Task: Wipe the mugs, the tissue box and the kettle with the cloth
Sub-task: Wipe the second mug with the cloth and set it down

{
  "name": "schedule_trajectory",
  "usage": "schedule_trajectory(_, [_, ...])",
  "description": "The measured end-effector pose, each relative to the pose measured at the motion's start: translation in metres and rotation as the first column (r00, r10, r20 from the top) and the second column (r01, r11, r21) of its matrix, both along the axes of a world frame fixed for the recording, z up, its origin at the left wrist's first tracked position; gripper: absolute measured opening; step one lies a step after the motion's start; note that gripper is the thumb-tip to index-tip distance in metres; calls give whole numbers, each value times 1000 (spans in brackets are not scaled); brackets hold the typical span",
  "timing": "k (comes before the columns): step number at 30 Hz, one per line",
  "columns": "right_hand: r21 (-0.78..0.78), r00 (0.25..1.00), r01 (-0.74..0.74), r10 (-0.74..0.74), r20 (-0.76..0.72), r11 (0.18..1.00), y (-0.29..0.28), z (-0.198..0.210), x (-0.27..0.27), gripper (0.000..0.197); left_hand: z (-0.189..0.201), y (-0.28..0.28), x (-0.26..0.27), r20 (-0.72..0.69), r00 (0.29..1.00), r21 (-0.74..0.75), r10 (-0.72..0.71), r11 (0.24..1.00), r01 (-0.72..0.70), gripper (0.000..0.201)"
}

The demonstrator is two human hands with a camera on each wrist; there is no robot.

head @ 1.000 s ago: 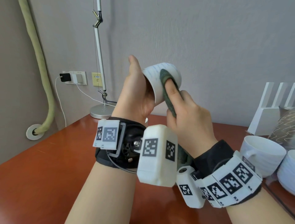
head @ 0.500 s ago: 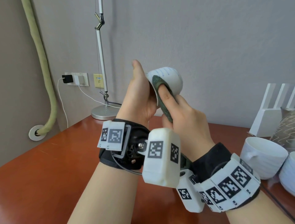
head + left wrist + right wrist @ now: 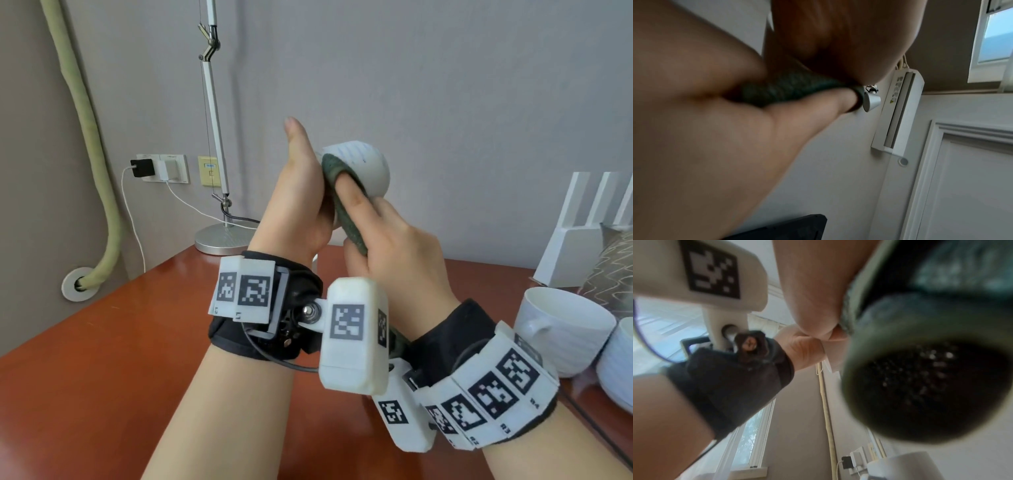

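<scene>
The mug has turned, its rounded base now facing up. No writing reads anywhere (only square codes on the wristbands). Left hand grips the mug in mid-air above the table, thumb straight up. Right hand pinches the cloth, forefinger pressing it against the mug.

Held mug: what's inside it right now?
The green cloth runs over the rim of the mug, pressed by the right hand. The interior is hidden behind both hands.
</scene>
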State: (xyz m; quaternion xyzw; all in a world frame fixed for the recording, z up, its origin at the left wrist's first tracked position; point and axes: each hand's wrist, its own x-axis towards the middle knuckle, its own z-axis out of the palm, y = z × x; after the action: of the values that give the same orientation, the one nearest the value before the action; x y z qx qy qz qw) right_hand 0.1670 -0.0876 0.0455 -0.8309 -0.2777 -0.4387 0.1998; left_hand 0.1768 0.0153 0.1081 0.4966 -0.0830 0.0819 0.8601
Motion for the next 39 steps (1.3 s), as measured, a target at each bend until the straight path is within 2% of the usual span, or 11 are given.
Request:
schedule_trajectory(5, [31,995,97,-98,11,995,-11,2,7,66,2,1,0,41,999,-34,-13,999,15,66])
schedule_trajectory(9, [16,999,36,-36,38,999,-2,-6,5,60,4,7,0,16,1000,-83,0,997,1,69])
schedule_trajectory(13, [18,999,-33,33,30,999,4,-7,1,59,2,2,-5,-25,1000,15,-15,1000,15,70])
schedule_trajectory(16, [36,999,7,-8,38,999,-2,-1,3,61,2,-5,-9,-11,1000,45,23,999,-23,57])
schedule_trajectory(18, [48,997,53,-55,47,997,-6,1,5,64,3,-6,-9,2,1000,34,22,999,-22,55])
schedule_trajectory(22, [57,995,86,-89,51,995,-7,0,5,64,4,1,-7,16,1000,-14,-3,1000,3,65])
schedule_trajectory(26, [29,997,26,-28,66,999,2,-7,2,58,5,9,-6,-8,994,-113,-107,988,105,80])
schedule_trajectory(29, [7,998,-6,5,66,1000,4,-8,0,58,4,7,-5,-40,992,-47,-120,992,118,83])
schedule_trajectory(33, [41,990,109,-113,87,993,-6,0,4,64,2,5,-5,-1,994,4,-111,994,111,73])
schedule_trajectory(36, [70,974,205,-211,81,976,-15,4,8,70,2,10,-4,34,991,-4,-133,991,133,73])
schedule_trajectory(39, [60,974,221,-223,31,973,-16,3,8,73,3,13,-4,39,992,-49,-121,991,123,73])
